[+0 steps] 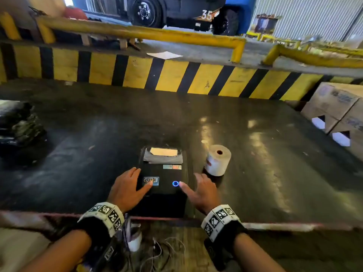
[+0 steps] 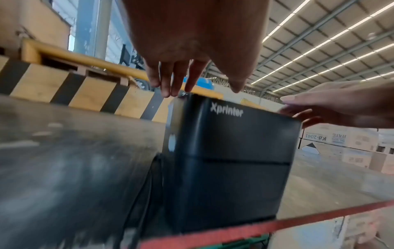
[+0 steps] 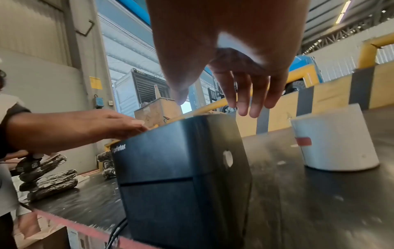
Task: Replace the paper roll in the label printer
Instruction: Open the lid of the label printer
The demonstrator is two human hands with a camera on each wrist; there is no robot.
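A black label printer (image 1: 167,173) with its lid down stands near the front edge of the dark table (image 1: 265,154), a blue ring button (image 1: 175,183) lit on top. A strip of paper (image 1: 164,152) shows at its far slot. My left hand (image 1: 137,183) is spread over the printer's left top edge, thumb on the sticker. My right hand (image 1: 193,187) is spread at the right edge, thumb beside the button. A white paper roll (image 1: 218,160) stands on end just right of the printer (image 3: 170,168). The roll (image 3: 334,143) is untouched. Neither hand holds anything.
Stacked cardboard boxes (image 1: 337,114) sit at the table's right. Black wrapped bundles (image 1: 17,122) lie at the left. A yellow-and-black striped barrier (image 1: 157,75) runs along the back. Cables (image 1: 157,250) hang below the red front edge (image 1: 59,214).
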